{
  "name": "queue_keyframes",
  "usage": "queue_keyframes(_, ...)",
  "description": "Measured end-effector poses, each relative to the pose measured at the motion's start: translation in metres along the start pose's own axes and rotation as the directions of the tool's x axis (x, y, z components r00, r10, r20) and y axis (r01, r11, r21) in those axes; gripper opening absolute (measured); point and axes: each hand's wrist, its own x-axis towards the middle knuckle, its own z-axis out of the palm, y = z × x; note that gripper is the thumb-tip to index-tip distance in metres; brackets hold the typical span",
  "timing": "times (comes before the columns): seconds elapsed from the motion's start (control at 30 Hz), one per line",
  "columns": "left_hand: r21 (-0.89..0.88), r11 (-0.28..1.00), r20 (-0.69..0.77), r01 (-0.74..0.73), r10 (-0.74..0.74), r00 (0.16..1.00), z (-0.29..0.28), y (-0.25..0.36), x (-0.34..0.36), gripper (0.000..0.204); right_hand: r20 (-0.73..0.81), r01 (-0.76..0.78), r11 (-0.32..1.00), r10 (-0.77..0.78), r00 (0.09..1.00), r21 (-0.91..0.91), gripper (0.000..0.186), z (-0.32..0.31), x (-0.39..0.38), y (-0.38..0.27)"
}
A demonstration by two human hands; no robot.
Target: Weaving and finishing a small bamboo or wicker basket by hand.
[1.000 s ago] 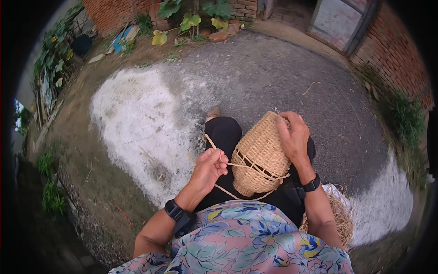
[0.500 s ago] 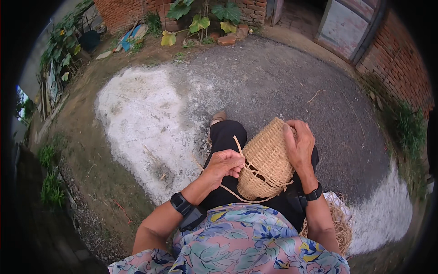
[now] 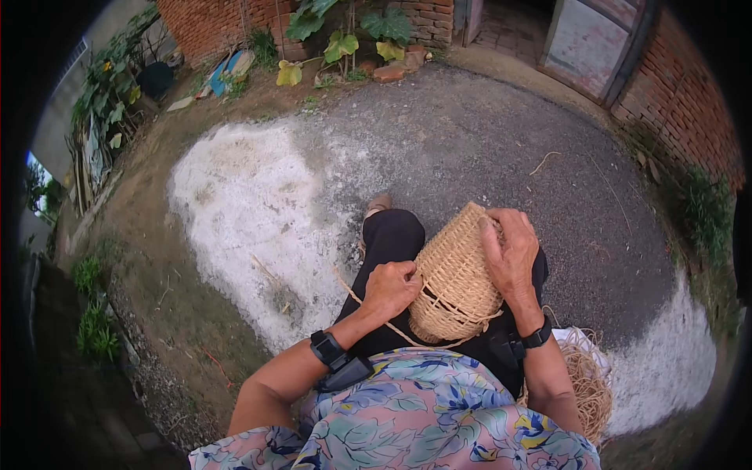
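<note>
A woven straw basket (image 3: 458, 270) lies tilted across my lap, with a dark slit-like gap between rows of its weave near the lower end. My right hand (image 3: 513, 252) grips its far right side, thumb on the outer face and fingers curled over the edge. At the basket's left edge, my left hand (image 3: 394, 290) is closed in a pinch on the straw cord; the fingertips are partly hidden. A length of that cord (image 3: 399, 333) loops below the hand along the basket's lower end, and another stretch shows left of my wrist.
A heap of loose straw cord (image 3: 589, 384) on white sheeting sits beside my right arm. Pale powdery material (image 3: 251, 204) covers the ground at left, with dark gravel (image 3: 470, 133) ahead. Farther off are a brick wall (image 3: 677, 94), a doorway and leafy plants (image 3: 341, 43).
My left hand has turned over and closed in at the basket's edge; the cord end that stuck up above it no longer shows. The right hand keeps its grip on the basket.
</note>
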Motion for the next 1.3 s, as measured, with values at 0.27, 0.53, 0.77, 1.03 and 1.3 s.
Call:
queue_keyframes(0.27, -0.636, 0.684, 0.451, 0.358, -0.048, 0.891, -0.027, 0.004, -0.009, 0.014, 0.121, -0.241, 0.936, 0.217, 0.969, 0.257, 0.014, 0.001, 0.012, 0.015)
queue_keyframes(0.53, -0.791, 0.469, 0.329, 0.392, -0.215, 0.92, -0.03, -0.015, -0.02, 0.017, 0.097, -0.274, 0.923, 0.257, 0.962, 0.271, 0.016, 0.012, 0.007, 0.023)
queue_keyframes(0.77, -0.66, 0.674, 0.201, 0.332, -0.268, 0.942, -0.026, -0.015, -0.017, 0.021, 0.084, -0.216, 0.945, 0.202, 0.976, 0.246, 0.016, 0.01, 0.009, 0.016)
queue_keyframes(1.03, -0.706, 0.624, 0.264, 0.334, -0.206, 0.942, -0.029, -0.025, -0.005, 0.019, 0.059, -0.22, 0.93, 0.212, 0.975, 0.295, 0.018, 0.006, -0.001, 0.025)
queue_keyframes(1.3, -0.604, 0.717, 0.378, 0.349, -0.128, 0.917, -0.032, -0.017, 0.015, 0.015, 0.012, -0.137, 0.958, 0.138, 0.99, 0.25, 0.009, -0.004, -0.005, 0.012)
